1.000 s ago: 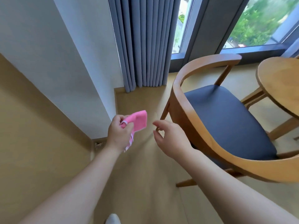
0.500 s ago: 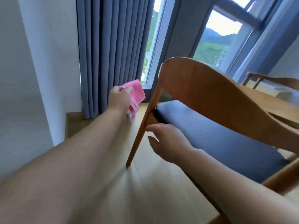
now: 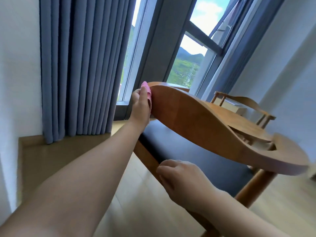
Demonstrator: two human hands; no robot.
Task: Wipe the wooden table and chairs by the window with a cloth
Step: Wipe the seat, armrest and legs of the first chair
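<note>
Nearest chair (image 3: pixel 196 120) as landmark: wooden table (image 3: pixel 239 118) just behind its curved backrest, second chair (image 3: pixel 242 101) beyond that, by the window (image 3: pixel 186 65). Pink cloth (image 3: pixel 146 90) pressed against the backrest's far end, nearest the curtain (image 3: pixel 82 69). Left hand (image 3: pixel 141 106) wrapped around the cloth, pinning it to the wood. Right hand (image 3: pixel 181 178) low beside the dark seat, fingers loosely curled, holding nothing. Best wiped with flat, steady pressure along the rail's curve toward the near end, probably steadying the frame meanwhile.
</note>
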